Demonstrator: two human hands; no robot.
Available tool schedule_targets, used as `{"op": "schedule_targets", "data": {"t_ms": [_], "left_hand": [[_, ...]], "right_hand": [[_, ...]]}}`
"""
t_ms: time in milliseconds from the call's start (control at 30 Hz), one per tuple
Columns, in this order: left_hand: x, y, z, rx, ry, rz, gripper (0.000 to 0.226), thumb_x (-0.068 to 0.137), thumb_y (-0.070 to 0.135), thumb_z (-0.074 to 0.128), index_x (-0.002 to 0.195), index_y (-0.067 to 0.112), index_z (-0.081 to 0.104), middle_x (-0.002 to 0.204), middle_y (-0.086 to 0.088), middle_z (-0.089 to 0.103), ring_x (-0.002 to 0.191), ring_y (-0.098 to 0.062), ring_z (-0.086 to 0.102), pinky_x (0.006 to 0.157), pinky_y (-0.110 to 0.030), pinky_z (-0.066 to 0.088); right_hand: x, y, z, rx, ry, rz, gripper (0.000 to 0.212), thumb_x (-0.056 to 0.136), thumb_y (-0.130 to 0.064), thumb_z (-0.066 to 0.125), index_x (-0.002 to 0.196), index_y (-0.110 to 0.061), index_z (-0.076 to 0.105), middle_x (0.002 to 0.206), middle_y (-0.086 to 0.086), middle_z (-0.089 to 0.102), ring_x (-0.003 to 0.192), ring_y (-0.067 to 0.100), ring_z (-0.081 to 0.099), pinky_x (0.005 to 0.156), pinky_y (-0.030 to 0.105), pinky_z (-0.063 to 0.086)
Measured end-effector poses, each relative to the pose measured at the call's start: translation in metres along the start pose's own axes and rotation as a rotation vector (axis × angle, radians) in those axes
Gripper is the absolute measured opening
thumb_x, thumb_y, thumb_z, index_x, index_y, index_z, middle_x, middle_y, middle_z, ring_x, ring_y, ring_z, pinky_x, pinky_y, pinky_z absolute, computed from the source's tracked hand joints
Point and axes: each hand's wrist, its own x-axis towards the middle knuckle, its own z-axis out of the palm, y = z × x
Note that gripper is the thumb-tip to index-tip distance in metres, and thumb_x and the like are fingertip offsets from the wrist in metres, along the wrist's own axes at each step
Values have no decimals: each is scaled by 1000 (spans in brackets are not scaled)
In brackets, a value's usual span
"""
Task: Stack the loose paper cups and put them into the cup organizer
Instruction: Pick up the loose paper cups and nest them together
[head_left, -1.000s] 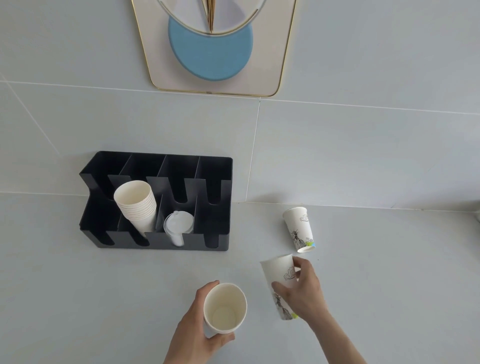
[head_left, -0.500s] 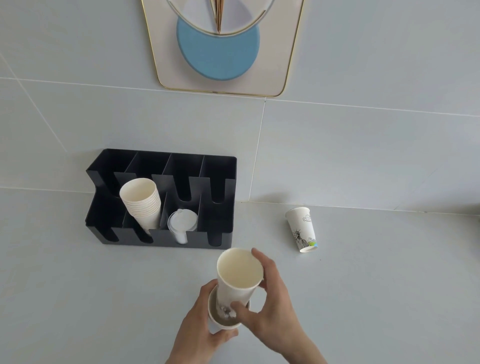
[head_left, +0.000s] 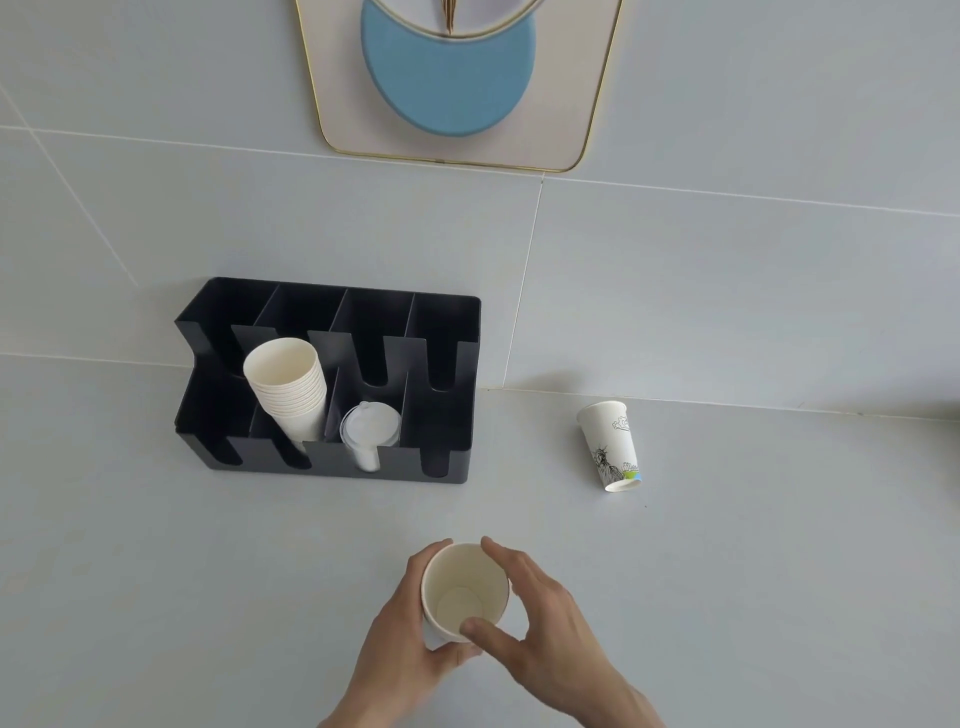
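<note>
Two white paper cups are nested one inside the other, mouth up, near the counter's front. My left hand wraps the stack from the left. My right hand touches its rim with thumb and fingers from the right. A third printed paper cup stands upside down on the counter to the right. The black cup organizer sits against the wall at the left. It holds a leaning stack of several white cups and clear plastic lids.
A grey counter meets a tiled wall behind. A framed round blue decoration hangs above the organizer. The organizer's right-hand and leftmost slots hold nothing.
My right hand pushed the printed cup fully down into the cup in my left hand. The view shifted slightly.
</note>
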Motion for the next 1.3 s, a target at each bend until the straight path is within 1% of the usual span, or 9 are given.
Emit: {"op": "schedule_targets", "data": {"t_ms": [133, 267, 367, 567, 833, 900, 1033, 1133, 1300], "left_hand": [[1, -3, -2, 24, -9, 31, 105, 58, 46, 93, 135, 66, 24, 138, 39, 45, 118, 11, 53, 88, -12, 47], [4, -8, -3, 29, -19, 58, 106, 54, 45, 93, 137, 62, 28, 147, 36, 39, 121, 11, 52, 91, -10, 45], [6, -11, -2, 17, -36, 69, 105, 55, 43, 94, 140, 52, 34, 150, 33, 37, 123, 9, 53, 93, -4, 43], [6, -8, -2, 2, -37, 59, 104, 56, 40, 94, 140, 50, 34, 148, 33, 40, 123, 7, 53, 93, -3, 42], [5, -3, -3, 17, -37, 27, 105, 59, 43, 93, 139, 61, 27, 147, 33, 42, 124, 10, 51, 94, -8, 43], [6, -2, -4, 26, -45, 18, 105, 60, 43, 94, 140, 60, 27, 146, 33, 44, 124, 9, 51, 94, -13, 43], [8, -1, -4, 33, -49, 5, 104, 61, 43, 93, 142, 56, 28, 146, 30, 46, 126, 7, 50, 93, -18, 44], [9, -2, -3, 31, -44, -8, 104, 60, 45, 93, 142, 54, 29, 144, 30, 48, 126, 5, 51, 95, -20, 44], [10, -1, -2, 40, -46, -33, 106, 58, 47, 93, 142, 55, 29, 137, 32, 52, 121, 6, 54, 94, -22, 48]], "right_hand": [[5, 10, -6, 70, 15, 51, 73, 84, -67, 70, 147, -35, 51, 137, -26, 60, 123, -6, 57, 99, 20, 51], [34, 44, -40, 144, 390, 294, 33, 89, -28, 80, 120, -27, 69, 117, -17, 73, 101, 4, 71, 89, 37, 60], [65, 77, -73, -44, 550, 435, 31, 90, -19, 78, 120, -15, 69, 114, 0, 73, 99, 23, 71, 88, 46, 58], [116, 126, -111, -244, 362, 713, 63, 93, -36, 72, 144, -8, 48, 140, 14, 56, 129, 35, 54, 98, 41, 46], [134, 158, -92, -130, 344, 821, 57, 91, -29, 76, 134, -2, 50, 132, 19, 60, 123, 37, 58, 95, 43, 48], [132, 154, -89, -43, 352, 844, 52, 85, -23, 80, 126, -3, 55, 127, 18, 60, 112, 36, 60, 82, 39, 50], [110, 112, -83, 349, 332, 758, 31, 77, -12, 81, 106, -11, 69, 105, 8, 74, 81, 23, 63, 59, 29, 42], [80, 59, -76, 513, 250, 556, 35, 71, -20, 83, 104, -27, 72, 102, -4, 80, 95, 16, 75, 72, 28, 53], [31, 0, -50, 586, 159, 237, 62, 70, -9, 90, 123, -23, 59, 117, 1, 75, 109, 17, 73, 87, 30, 62]]}}
